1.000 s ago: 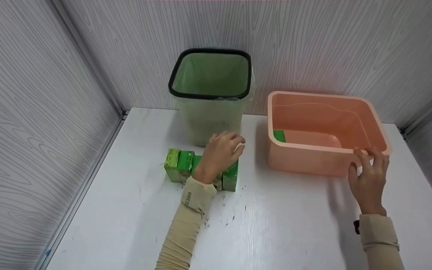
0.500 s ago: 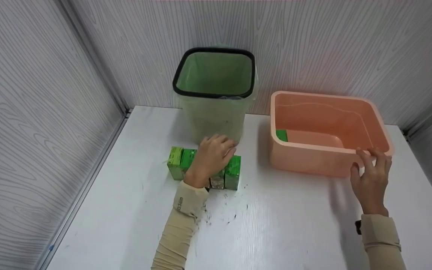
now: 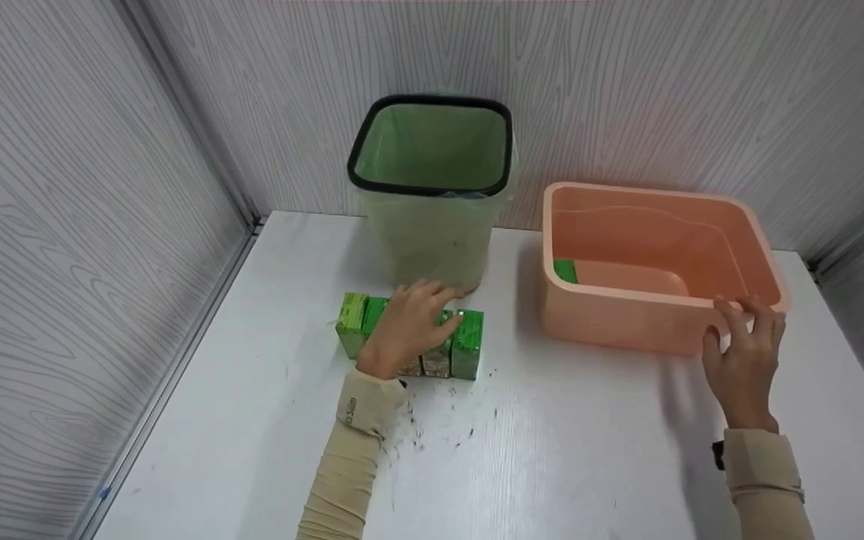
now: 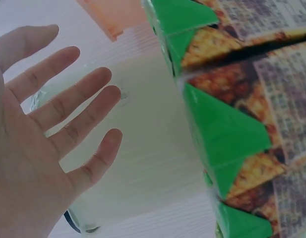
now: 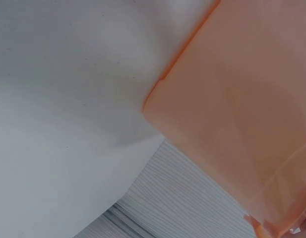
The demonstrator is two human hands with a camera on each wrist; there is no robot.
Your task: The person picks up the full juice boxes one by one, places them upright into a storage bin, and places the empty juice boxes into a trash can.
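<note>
A row of small green boxes [image 3: 467, 341] stands on the table in the head view. Printed food pictures show on the sides of the boxes [image 4: 232, 124] in the left wrist view. My left hand [image 3: 406, 326] hovers over the row, hiding its middle; its fingers [image 4: 76, 106] are spread and hold nothing. My right hand [image 3: 743, 360] grips the front right corner of the pink plastic tub [image 3: 627, 319], fingertips over the rim and thumb at the outer wall. Inside the tub's left end, a green piece [image 3: 565, 271] is partly visible.
Behind the boxes stands a pale green trash bin [image 3: 428, 236] with a black rim and a liner. Dark crumbs [image 3: 417, 435] lie scattered on the white table [image 3: 552, 450] in front of the boxes. Grey wood-patterned walls [image 3: 627, 90] enclose the back and sides.
My left hand has drawn back to the left over the boxes, uncovering the right end of the row. The right hand keeps its place on the tub's rim.
</note>
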